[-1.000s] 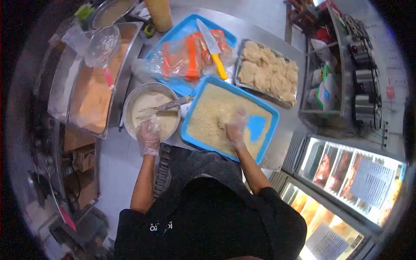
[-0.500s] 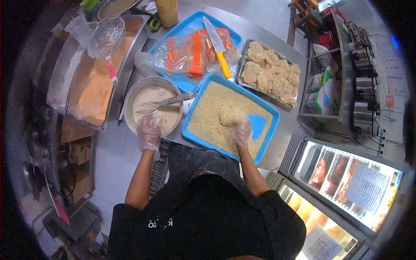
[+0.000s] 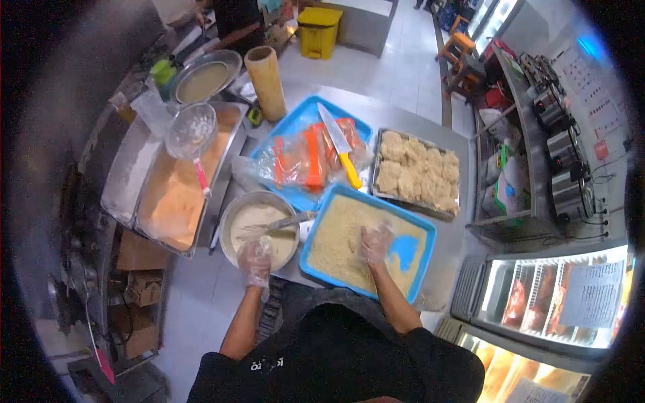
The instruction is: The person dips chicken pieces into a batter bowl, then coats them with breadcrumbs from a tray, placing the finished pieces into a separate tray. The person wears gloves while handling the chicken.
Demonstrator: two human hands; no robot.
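A clear plastic glove covers my left hand (image 3: pixel 256 263), which is over the near rim of a round bowl (image 3: pixel 230 250) of pale batter; its fingers are too blurred to read. A whisk (image 3: pixel 272 225) lies across that bowl. My right hand (image 3: pixel 376 244), gloved too, rests with fingers spread on the crumbs (image 3: pixel 336 235) in a blue tray (image 3: pixel 308 258). Beside this hand a patch of blue tray bottom shows. Behind stands a metal tray of crumb-coated pieces (image 3: pixel 416 168).
A yellow-handled knife (image 3: pixel 348 166) lies on plastic packages (image 3: pixel 295 158) in another blue tray (image 3: pixel 366 127). At left are a metal bin of orange powder (image 3: pixel 176 208) and a strainer (image 3: pixel 192 131). A person in dark clothes (image 3: pixel 236 23) stands behind. Lit display cases (image 3: pixel 557 295) are at right.
The view has tilted up, so the table sits lower and more of the room shows. My right hand now lies spread on the crumbs, where it was blurred beside a lump before.
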